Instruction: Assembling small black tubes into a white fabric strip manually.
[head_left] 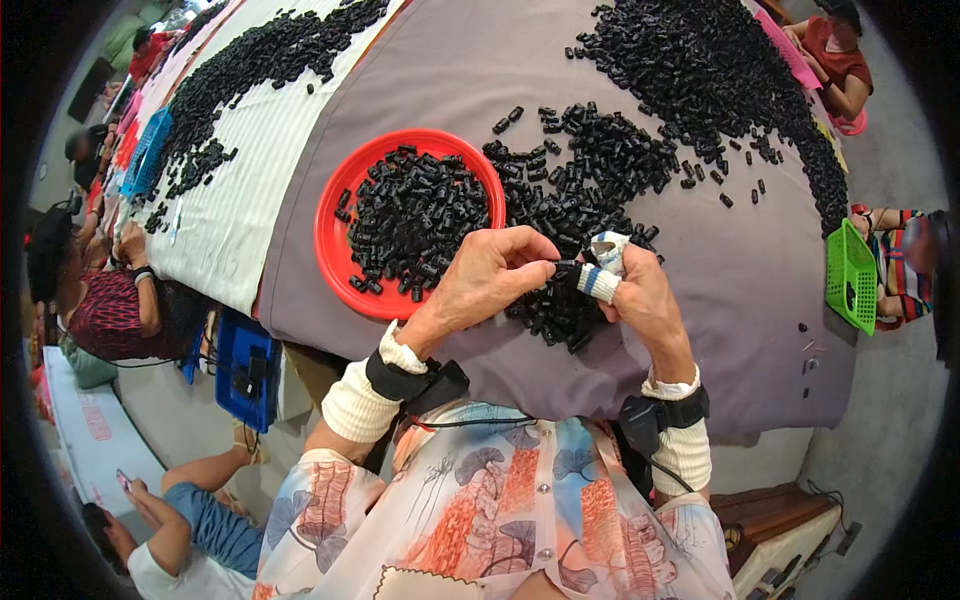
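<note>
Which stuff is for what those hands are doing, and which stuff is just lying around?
Looks part of the job:
- black part, between left hand and right hand
- loose parts just beyond
- red tray, holding more parts
- grey cloth underneath

Probably just about:
- blue bin, below the table edge, left
- phone, in someone else's hand

On the left, we identify a blue basket [148,150] on a white ribbed cloth [255,170], a person in a patterned top [115,315] beside that cloth, and a blue crate [231,391] below. At lower left, we locate a person in blue shorts [215,525] with a phone [124,480]. On the right, we note a green basket [851,262], a pink tray [787,48] and a brown wooden unit [770,520].
</note>
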